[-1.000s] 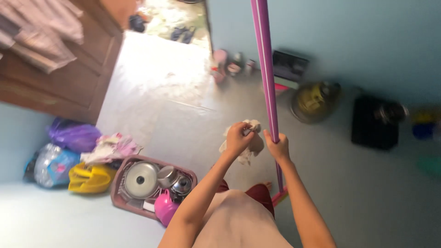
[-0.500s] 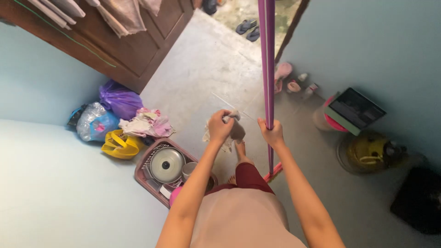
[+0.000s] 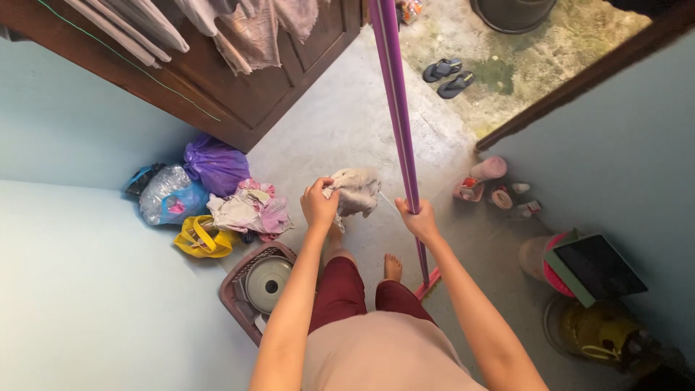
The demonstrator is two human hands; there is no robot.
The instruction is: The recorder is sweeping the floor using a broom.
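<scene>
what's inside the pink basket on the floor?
In the pink basket a round metal pot lid lies on top. The left arm covers the basket's right part; whatever is beneath the lid is hidden.

The left hand grips a crumpled rag of soft, matt, off-white cloth. The right hand holds a purple pole, smooth and slightly glossy, like plastic or coated metal. The floor is matt grey concrete, rougher past the doorway. The pot lid in the plastic basket is shiny metal. The door is dark varnished wood.
</scene>
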